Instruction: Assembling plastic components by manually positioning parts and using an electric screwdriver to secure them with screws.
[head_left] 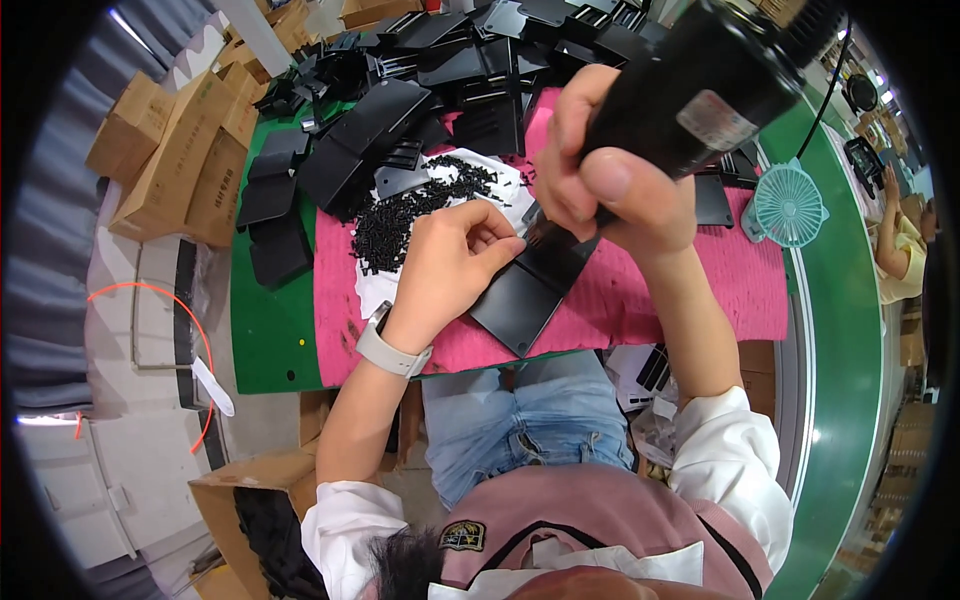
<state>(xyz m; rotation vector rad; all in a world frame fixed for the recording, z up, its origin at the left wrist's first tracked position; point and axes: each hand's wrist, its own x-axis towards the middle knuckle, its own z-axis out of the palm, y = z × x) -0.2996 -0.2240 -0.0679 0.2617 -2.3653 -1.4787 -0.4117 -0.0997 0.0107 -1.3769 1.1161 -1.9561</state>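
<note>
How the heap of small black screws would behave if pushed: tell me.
The screws would probably scatter, since they lie loose. Being short and slender, some might roll. The white sheet beneath looks wrinkled, so it might drag along.

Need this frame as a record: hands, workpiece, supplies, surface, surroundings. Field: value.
right_hand: right hand gripping black handheld tool
left_hand: left hand over the workpiece, thumb and finger pinched; anything held unclear
workpiece: black panel, on pink mat
supplies: small black screws heaped on white sheet
surface: green table under mat
far_side: piled black parts
right_side: teal fan-like item
left_side: cardboard boxes
</note>
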